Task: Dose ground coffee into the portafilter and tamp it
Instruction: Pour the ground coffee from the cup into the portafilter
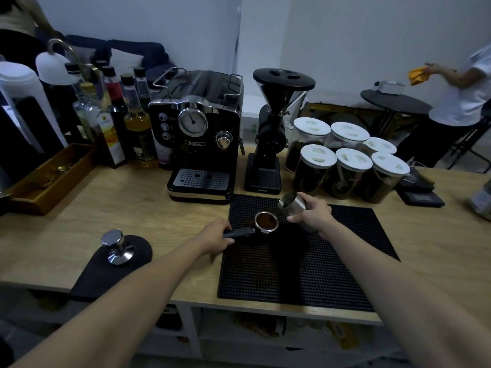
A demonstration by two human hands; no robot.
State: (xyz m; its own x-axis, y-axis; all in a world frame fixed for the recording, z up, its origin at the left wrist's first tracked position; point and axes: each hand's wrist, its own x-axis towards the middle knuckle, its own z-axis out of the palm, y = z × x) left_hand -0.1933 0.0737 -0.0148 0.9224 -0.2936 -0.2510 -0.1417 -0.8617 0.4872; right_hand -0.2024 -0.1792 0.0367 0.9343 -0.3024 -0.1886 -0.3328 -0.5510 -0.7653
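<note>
A portafilter point(266, 221) rests on the black rubber mat point(332, 266), its basket holding brown ground coffee. My left hand point(215, 236) grips its black handle, which points left. My right hand point(312, 212) holds a steel dosing cup point(291, 201), tilted with its mouth toward the upper left, just right of and above the basket. A steel tamper point(117, 247) stands upright on a black tamping pad point(106, 264) at the left of the wooden counter.
Behind the mat stand a black espresso machine point(199, 139) and a black grinder point(271, 128). Several white-lidded jars point(345, 166) sit at the right, syrup bottles point(127, 120) and a wooden tray point(50, 176) at the left. A scale point(422, 197) lies far right. A person stands at back right.
</note>
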